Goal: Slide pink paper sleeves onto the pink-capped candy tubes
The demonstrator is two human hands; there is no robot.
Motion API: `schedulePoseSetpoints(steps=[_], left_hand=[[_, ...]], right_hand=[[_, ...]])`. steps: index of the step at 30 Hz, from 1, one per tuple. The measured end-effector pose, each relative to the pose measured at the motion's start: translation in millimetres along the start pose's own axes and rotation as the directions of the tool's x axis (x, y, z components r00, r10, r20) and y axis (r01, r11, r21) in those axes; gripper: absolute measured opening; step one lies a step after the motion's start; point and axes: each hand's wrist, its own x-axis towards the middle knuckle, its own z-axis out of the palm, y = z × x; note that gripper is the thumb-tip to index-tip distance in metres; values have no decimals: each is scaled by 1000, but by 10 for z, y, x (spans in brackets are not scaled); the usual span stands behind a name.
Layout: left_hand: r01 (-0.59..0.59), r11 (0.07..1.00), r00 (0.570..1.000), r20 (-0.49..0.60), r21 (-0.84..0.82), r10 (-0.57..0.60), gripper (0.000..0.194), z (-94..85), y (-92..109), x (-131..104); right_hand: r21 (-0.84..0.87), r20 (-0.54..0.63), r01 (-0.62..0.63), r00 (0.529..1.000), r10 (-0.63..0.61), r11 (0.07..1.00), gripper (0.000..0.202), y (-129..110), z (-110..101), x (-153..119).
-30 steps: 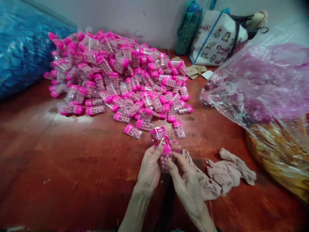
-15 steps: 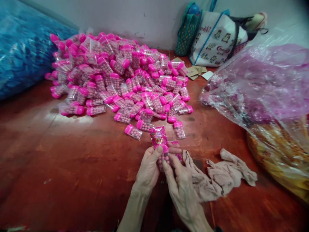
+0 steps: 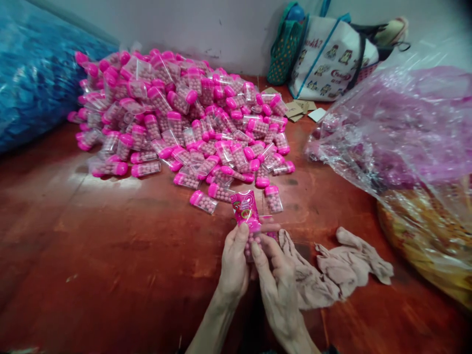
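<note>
Both of my hands are closed on a small clear candy bottle [image 3: 250, 246] full of pink balls. A shiny pink printed wrapper [image 3: 245, 206] stands up from its cap end. My left hand [image 3: 234, 263] grips the left side, its thumb pressing where wrapper and cap meet. My right hand [image 3: 277, 275] pinches the lower part with thumb against the balls, while one finger stretches out to the right. Partly behind those fingers lies another pink printed piece [image 3: 272, 235] on the floor. Whether the wrapper is fastened to the bottle is hidden by my fingers.
Ahead, a large pile of pink-capped candy bottles [image 3: 177, 118] covers the red floor [image 3: 110, 255]. Crumpled beige cloth [image 3: 342, 270] lies right of my hands. A blue-filled plastic bag [image 3: 44, 73] stands left, a clear bag with pink contents [image 3: 405, 128] right, a white tote [image 3: 324, 59] behind.
My hands, with the bottle and wrapper, have shifted slightly to the right. My right hand's outstretched finger now covers more of the pink piece on the floor.
</note>
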Motion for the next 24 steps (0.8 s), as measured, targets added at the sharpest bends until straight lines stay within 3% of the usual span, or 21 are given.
schedulePoseSetpoints(steps=[6,10,18,22,24], left_hand=[[-51,999,998,37,-10,52,45,-45,82,-2],[-85,996,996,6,4,85,35,-85,150,9],[-79,997,997,4,-9,79,37,-60,26,-32],[-120,991,993,14,-58,121,48,-125,154,9],[-134,990,990,29,-53,136,44,-170,215,44]], right_hand=[[81,40,-17,999,14,997,19,21,11,52],[83,104,-58,993,50,995,19,8,8,60],[191,68,-66,996,54,979,18,-12,31,59],[261,145,-125,985,89,957,18,-17,7,105],[285,178,-153,978,104,946,18,-1,-2,115]])
